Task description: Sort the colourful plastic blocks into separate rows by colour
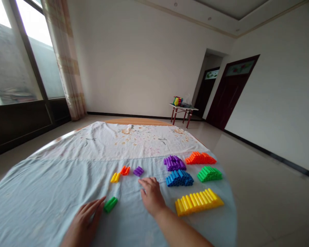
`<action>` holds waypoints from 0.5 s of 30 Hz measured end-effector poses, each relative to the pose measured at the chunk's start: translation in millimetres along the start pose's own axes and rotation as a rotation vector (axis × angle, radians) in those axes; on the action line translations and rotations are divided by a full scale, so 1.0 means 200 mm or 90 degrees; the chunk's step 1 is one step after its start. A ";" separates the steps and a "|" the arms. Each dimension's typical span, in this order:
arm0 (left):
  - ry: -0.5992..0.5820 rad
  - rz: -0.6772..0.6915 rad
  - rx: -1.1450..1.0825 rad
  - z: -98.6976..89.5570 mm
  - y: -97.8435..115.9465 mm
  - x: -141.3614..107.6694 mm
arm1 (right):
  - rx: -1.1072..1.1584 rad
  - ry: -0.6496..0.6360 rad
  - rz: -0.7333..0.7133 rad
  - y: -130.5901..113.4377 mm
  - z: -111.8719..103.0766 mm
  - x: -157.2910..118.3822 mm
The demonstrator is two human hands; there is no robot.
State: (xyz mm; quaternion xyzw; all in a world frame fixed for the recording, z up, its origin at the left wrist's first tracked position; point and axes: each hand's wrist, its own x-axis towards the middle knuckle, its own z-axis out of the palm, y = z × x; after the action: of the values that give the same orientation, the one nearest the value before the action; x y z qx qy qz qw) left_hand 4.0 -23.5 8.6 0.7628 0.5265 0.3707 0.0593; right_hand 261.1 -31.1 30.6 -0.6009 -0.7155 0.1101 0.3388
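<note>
My left hand (86, 218) lies on the blue cloth, fingers stretched out, its fingertips beside a small group of green tubes (110, 204). Nearer the middle, my right hand (151, 193) hovers at or just above the cloth with its fingers apart and nothing visible in them. Just beyond its fingertips is a small purple group (138, 171). Small orange (125, 170) and yellow (115, 177) groups lie to the left of that. Larger stacks stand on the right: purple (174, 163), blue (179, 178), orange (201, 158), green (209, 174) and yellow (198, 201).
The round table carries a blue cloth (54, 185) and, beyond it, a white floral cloth (105, 140). A small side table (182, 107) with a colourful bag (177, 101) stands by the far wall. A curtain (64, 58) and windows are at the left, dark doors at the right.
</note>
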 end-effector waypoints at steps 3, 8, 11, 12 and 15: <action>-0.011 0.010 0.008 0.02 -0.03 -0.01 | -0.047 0.001 0.047 0.00 0.05 0.17; -0.026 0.010 0.016 0.03 -0.02 -0.03 | -0.080 -0.020 0.097 0.03 0.14 0.31; -0.031 0.003 0.013 0.02 -0.01 -0.02 | -0.082 -0.031 0.087 0.05 0.16 0.33; -0.031 0.000 0.010 0.02 -0.01 -0.02 | -0.082 -0.036 0.082 0.06 0.15 0.34; -0.034 -0.008 0.005 0.02 -0.01 -0.02 | -0.080 -0.052 0.069 0.06 0.11 0.36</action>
State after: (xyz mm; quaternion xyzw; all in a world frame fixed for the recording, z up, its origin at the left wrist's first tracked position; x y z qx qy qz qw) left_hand 3.9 -25.2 2.0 0.7693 0.5308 0.3480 0.0727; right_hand 253.4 45.7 32.7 -0.6541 -0.7004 0.1078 0.2646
